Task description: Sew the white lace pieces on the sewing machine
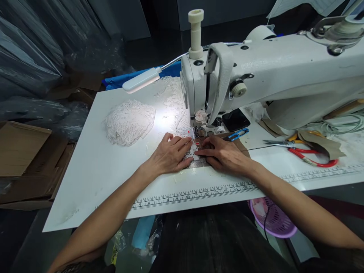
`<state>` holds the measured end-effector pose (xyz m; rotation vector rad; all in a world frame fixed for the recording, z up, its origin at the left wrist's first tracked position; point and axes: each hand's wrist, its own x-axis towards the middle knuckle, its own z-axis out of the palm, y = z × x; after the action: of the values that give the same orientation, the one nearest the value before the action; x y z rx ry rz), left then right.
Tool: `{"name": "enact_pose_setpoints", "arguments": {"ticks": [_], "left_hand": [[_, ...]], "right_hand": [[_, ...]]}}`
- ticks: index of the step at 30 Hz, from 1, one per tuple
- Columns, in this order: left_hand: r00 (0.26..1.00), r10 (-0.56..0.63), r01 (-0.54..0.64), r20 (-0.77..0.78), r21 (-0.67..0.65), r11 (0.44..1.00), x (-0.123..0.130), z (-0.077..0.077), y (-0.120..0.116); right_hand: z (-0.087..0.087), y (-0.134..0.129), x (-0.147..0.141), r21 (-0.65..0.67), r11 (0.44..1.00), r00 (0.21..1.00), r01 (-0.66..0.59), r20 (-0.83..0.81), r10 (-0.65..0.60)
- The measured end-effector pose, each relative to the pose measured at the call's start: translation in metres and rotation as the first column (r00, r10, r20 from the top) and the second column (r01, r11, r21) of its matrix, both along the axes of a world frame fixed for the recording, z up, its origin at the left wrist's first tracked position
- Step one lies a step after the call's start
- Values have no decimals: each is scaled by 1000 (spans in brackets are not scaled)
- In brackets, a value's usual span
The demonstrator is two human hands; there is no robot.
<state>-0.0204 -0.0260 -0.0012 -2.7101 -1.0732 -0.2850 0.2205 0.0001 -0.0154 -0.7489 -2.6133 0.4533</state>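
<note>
A small piece of white lace [195,154] lies flat below the needle of a white sewing machine [196,83]. My left hand [170,153] rests palm down over its left side, fingers stretched out and fingertips pressing on the lace. From the other side my right hand [224,154] touches the lace's right edge with an outstretched index finger; the thumb is apart and the other fingers are bent. The needle tip and presser foot are partly hidden. More lace [180,121] lies behind the needle, and a thick stack of lace pieces [129,123] sits to the left.
Blue thread snips [238,134] and a dark phone [236,120] lie right of the needle. Red-handled scissors [313,157] are farther right. A lamp [142,79] shines over the white table [113,182], which has a printed ruler along its front edge. Below hangs a purple basket [274,220].
</note>
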Motion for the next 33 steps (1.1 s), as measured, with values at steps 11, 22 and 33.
{"name": "enact_pose_setpoints", "arguments": {"ticks": [11, 22, 33], "left_hand": [[976, 132, -135, 172, 5, 991, 13, -7, -13], [991, 28, -25, 131, -30, 999, 5, -9, 13], [980, 47, -53, 194, 25, 998, 7, -13, 16]], "right_hand": [[0, -2, 0, 41, 999, 999, -14, 39, 13], [2, -2, -4, 73, 996, 995, 43, 92, -50], [4, 14, 2, 159, 985, 971, 69, 214, -103]]}}
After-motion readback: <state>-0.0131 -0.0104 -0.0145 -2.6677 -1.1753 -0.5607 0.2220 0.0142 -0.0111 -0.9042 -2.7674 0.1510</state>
